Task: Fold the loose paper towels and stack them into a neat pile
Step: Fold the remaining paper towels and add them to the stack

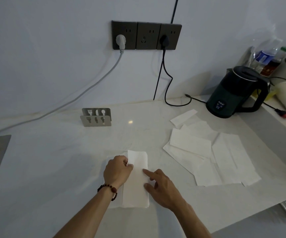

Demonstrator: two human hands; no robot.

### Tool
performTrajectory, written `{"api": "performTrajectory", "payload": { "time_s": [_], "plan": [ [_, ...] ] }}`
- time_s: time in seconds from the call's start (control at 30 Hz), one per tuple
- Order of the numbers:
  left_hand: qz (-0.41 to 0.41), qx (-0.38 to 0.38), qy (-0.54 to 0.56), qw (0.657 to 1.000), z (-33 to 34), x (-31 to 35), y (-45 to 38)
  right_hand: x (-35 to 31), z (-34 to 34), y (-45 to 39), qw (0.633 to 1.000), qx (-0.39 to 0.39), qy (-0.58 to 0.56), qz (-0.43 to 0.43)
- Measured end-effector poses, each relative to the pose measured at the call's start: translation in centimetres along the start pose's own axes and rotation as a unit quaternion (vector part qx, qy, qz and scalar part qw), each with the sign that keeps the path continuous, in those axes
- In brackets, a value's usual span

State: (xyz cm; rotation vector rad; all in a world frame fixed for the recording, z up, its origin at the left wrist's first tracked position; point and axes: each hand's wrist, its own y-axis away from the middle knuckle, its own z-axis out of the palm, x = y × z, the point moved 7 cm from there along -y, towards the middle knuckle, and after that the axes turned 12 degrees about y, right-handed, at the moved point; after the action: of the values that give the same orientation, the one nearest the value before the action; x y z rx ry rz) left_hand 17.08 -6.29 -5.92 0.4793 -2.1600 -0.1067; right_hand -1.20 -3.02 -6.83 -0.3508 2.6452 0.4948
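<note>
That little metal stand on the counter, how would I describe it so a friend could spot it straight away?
Start at the dark triple wall socket and drop straight down to the white countertop. Just left of there, near the wall, stands a small steel napkin holder, upright. Unlike the black kettle and the loose paper towels to the right, it has fork, knife and spoon shapes cut through its plates.

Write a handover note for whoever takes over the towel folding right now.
Left hand: pinches the left edge of the folded towel, partway through a fold.
Right hand: index finger pressing the same towel flat.
That towel lies on the counter in front of the person.
Loose towels: scattered, overlapping, to the right near the kettle.
Done: one towel nearly folded.
Left: fold the rest and stack them.
</note>
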Motion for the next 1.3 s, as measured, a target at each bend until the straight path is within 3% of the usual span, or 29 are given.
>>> {"api": "performTrajectory", "payload": {
  "time_s": [0.33,0.47,0.6,0.77,0.9,1.3],
  "plan": [
    [0.007,0.016,-0.003,1.0,-0.5,0.4,0.5,0.3,0.6,-0.7,1.0,-0.017,0.018,-0.012],
    [0.1,0.039,-0.063,0.992,-1.0,1.2,1.3,0.2,0.7,-0.8,1.0,-0.012,0.015,-0.012],
    [0.228,-0.086,-0.165,0.956,1.0,1.0,2.7,0.0,1.1,-0.9,0.999,-0.01,0.025,-0.016],
    [0.252,-0.218,-0.253,0.908,2.6,-0.1,2.9,0.1,1.5,-1.5,0.998,-0.024,0.059,-0.022],
    [0.248,-0.257,-0.287,0.889,2.8,-0.5,2.5,0.4,0.2,-3.4,0.994,-0.026,0.102,-0.015],
    [0.234,-0.301,-0.293,0.877,3.1,-0.9,2.5,0.4,-0.8,-4.1,0.981,-0.077,0.176,-0.025]
  ]
}}
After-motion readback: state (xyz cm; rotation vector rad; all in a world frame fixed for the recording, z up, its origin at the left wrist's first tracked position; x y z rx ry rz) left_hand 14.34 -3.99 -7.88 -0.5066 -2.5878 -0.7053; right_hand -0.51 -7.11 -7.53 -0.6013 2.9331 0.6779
